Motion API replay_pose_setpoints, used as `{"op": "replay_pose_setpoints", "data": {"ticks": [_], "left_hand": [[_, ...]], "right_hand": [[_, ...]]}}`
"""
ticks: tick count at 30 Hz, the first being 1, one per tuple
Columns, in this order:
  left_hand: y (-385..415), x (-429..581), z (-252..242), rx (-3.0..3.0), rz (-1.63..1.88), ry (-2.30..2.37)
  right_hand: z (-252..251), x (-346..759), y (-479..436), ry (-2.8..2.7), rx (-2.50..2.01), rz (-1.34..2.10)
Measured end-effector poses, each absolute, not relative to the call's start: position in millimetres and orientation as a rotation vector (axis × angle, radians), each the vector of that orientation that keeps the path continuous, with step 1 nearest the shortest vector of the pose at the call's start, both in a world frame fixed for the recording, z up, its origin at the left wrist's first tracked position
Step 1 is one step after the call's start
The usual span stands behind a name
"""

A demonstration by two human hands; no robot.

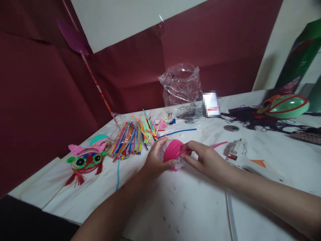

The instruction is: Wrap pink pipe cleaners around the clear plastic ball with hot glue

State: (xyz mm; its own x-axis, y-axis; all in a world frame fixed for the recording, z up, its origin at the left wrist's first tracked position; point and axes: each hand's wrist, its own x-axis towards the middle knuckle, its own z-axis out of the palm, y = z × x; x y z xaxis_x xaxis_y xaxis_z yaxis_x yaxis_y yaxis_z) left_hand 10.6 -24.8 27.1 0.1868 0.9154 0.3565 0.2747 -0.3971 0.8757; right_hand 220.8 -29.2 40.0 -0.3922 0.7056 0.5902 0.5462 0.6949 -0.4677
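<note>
A clear rounded plastic piece (162,150), partly covered by coils of hot-pink pipe cleaner (172,150), sits in my left hand (158,161). The left fingers are wrapped round its left side, with the thumb along the front. My right hand (200,154) pinches the pink strand at the coil's right side between thumb and forefinger. The loose end of that pipe cleaner (220,144) sticks out to the right behind my right hand. Fingers hide part of the plastic piece, so its full shape cannot be made out.
Bundles of coloured pipe cleaners (129,139) lie left of my hands, near a decorated animal-face craft (86,159). A white glue gun (237,150) with a lit orange light lies right. Behind are a clear plastic bag (183,88) and a green oval craft (288,106) with dark fringe.
</note>
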Motion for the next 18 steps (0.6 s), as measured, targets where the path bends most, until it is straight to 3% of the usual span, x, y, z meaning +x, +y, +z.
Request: {"op": "replay_pose_setpoints", "data": {"ticks": [18], "left_hand": [[-25.2,13.2,24.2,1.694,1.21,1.056]], "right_hand": [[43.5,225.4,-24.0,-2.085,-0.831,0.21]]}}
